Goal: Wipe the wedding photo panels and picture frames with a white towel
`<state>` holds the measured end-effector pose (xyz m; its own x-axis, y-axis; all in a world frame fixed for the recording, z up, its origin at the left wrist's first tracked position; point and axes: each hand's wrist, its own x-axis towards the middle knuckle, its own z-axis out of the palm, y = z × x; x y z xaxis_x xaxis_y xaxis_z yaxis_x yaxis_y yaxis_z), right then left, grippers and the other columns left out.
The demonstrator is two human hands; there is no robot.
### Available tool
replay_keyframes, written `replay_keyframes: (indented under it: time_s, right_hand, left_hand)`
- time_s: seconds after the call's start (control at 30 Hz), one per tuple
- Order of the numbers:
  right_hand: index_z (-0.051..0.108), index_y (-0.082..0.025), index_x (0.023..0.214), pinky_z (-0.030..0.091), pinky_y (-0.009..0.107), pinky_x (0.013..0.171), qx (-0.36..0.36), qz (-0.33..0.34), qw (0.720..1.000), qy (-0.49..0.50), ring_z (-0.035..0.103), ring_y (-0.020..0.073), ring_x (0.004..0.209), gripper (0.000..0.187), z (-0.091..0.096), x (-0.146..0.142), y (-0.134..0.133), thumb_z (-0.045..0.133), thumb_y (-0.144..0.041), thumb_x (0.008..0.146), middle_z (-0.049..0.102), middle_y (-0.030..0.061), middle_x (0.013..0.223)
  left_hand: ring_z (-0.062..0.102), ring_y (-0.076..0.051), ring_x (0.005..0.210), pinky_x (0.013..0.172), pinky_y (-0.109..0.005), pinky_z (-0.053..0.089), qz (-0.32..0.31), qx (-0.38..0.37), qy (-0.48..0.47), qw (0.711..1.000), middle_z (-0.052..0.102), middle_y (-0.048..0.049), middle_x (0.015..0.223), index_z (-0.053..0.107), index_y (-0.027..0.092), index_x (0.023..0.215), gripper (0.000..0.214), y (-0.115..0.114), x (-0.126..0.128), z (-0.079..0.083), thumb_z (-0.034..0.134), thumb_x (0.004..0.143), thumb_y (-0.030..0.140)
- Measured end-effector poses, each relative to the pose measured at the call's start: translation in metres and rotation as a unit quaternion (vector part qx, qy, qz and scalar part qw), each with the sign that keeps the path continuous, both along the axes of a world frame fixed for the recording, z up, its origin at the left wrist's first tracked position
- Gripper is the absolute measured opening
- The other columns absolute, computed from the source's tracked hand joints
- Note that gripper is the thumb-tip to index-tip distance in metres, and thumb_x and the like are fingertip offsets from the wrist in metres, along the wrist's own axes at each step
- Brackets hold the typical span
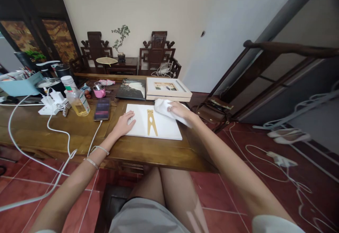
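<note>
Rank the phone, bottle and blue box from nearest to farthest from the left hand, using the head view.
1. Phone: just left of the left hand.
2. Bottle: farther left.
3. Blue box: at the far left.

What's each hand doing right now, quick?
Left hand: open, resting on the left side of the white board.
Right hand: closed, holding a white cloth.

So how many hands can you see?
2: the left hand lies at the left edge of the board; the right hand holds the cloth over its far right corner. No others show.
</note>
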<state>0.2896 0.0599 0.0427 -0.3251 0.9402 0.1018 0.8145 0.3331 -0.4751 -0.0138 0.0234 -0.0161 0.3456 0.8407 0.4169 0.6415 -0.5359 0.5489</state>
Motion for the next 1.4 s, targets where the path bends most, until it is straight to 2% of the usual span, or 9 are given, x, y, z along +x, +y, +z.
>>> replay_keyframes:
  time_s: [0.17, 0.3, 0.37, 0.5, 0.77, 0.93, 1.07, 1.3, 1.4]
  right_hand:
    - [0.066, -0.019, 0.079, 0.041, 0.038, 0.091, -0.024, 0.028, 0.999, -0.024, 0.057, 0.0289, 0.098, 0.024, 0.004, 0.005, -0.06, 0.045, -0.026, 0.07, 0.07, 0.0089, 0.097]
    - [0.069, -0.02, 0.091, 0.039, 0.043, 0.097, -0.085, 0.077, 0.993, -0.041, 0.055, 0.0317, 0.108, 0.031, 0.01, 0.016, -0.12, 0.046, -0.029, 0.072, 0.068, 0.0095, 0.103]
    - [0.068, -0.02, 0.097, 0.039, 0.044, 0.097, -0.106, 0.086, 0.99, -0.046, 0.054, 0.0329, 0.11, 0.035, 0.011, 0.02, -0.137, 0.045, -0.03, 0.073, 0.067, 0.0103, 0.107]
    - [0.066, -0.017, 0.105, 0.039, 0.045, 0.098, -0.097, 0.063, 0.993, -0.038, 0.054, 0.0325, 0.111, 0.041, 0.006, 0.021, -0.126, 0.045, -0.03, 0.072, 0.065, 0.013, 0.115]
    - [0.066, -0.018, 0.08, 0.044, 0.034, 0.086, -0.032, 0.018, 0.999, -0.008, 0.059, 0.0278, 0.097, 0.024, 0.004, 0.004, -0.015, 0.045, -0.023, 0.068, 0.07, 0.0097, 0.104]
    - [0.063, -0.016, 0.076, 0.045, 0.032, 0.079, -0.023, 0.004, 1.0, 0.002, 0.059, 0.0275, 0.092, 0.023, 0.007, -0.004, 0.012, 0.042, -0.021, 0.067, 0.069, 0.0105, 0.1]
    - [0.063, -0.017, 0.073, 0.044, 0.033, 0.082, -0.04, 0.022, 0.999, -0.008, 0.059, 0.0274, 0.093, 0.021, 0.011, -0.003, -0.01, 0.043, -0.023, 0.067, 0.069, 0.0095, 0.098]
    - [0.068, -0.02, 0.083, 0.041, 0.037, 0.093, -0.109, 0.085, 0.99, -0.041, 0.056, 0.0289, 0.102, 0.027, 0.022, 0.016, -0.108, 0.047, -0.026, 0.067, 0.068, 0.0093, 0.101]
    - [0.069, -0.02, 0.094, 0.041, 0.04, 0.095, -0.127, 0.092, 0.987, -0.038, 0.056, 0.0295, 0.104, 0.034, 0.021, 0.022, -0.128, 0.048, -0.028, 0.069, 0.067, 0.0099, 0.106]
  left_hand:
    - [0.049, -0.026, 0.129, 0.112, -0.045, 0.033, -0.002, -0.003, -0.007, 1.0, 0.058, -0.0136, 0.131, 0.064, 0.014, 0.114, 0.037, 0.0, 0.001, -0.002, 0.053, 0.083, 0.03]
    - [0.048, -0.027, 0.129, 0.113, -0.045, 0.031, -0.002, -0.007, -0.012, 1.0, 0.057, -0.0165, 0.132, 0.064, 0.01, 0.115, 0.038, 0.0, 0.002, -0.003, 0.053, 0.083, 0.029]
    - [0.048, -0.027, 0.129, 0.113, -0.045, 0.031, 0.0, -0.007, -0.01, 1.0, 0.057, -0.0162, 0.132, 0.064, 0.011, 0.115, 0.038, 0.0, 0.002, -0.003, 0.053, 0.083, 0.029]
    - [0.049, -0.027, 0.129, 0.112, -0.045, 0.033, 0.001, 0.0, -0.004, 1.0, 0.058, -0.0171, 0.131, 0.064, 0.01, 0.115, 0.038, -0.001, 0.003, -0.001, 0.053, 0.083, 0.029]
    - [0.049, -0.026, 0.128, 0.112, -0.044, 0.034, 0.001, -0.001, 0.005, 1.0, 0.058, -0.0158, 0.132, 0.064, 0.011, 0.115, 0.038, 0.0, 0.001, -0.001, 0.053, 0.083, 0.03]
    - [0.049, -0.025, 0.129, 0.112, -0.043, 0.035, 0.006, -0.002, -0.002, 1.0, 0.059, -0.0141, 0.131, 0.064, 0.013, 0.114, 0.037, 0.0, 0.0, -0.001, 0.053, 0.083, 0.03]
    - [0.049, -0.025, 0.129, 0.112, -0.044, 0.034, 0.003, -0.005, -0.001, 1.0, 0.058, -0.0142, 0.131, 0.064, 0.013, 0.115, 0.037, 0.0, 0.001, 0.0, 0.053, 0.083, 0.029]
    - [0.048, -0.026, 0.13, 0.113, -0.045, 0.031, 0.0, -0.003, -0.007, 1.0, 0.057, -0.0171, 0.132, 0.063, 0.01, 0.115, 0.038, -0.001, 0.002, -0.002, 0.052, 0.084, 0.029]
    - [0.048, -0.027, 0.129, 0.113, -0.046, 0.032, -0.001, -0.006, -0.008, 1.0, 0.057, -0.016, 0.132, 0.063, 0.011, 0.115, 0.038, -0.001, 0.002, -0.002, 0.052, 0.083, 0.029]
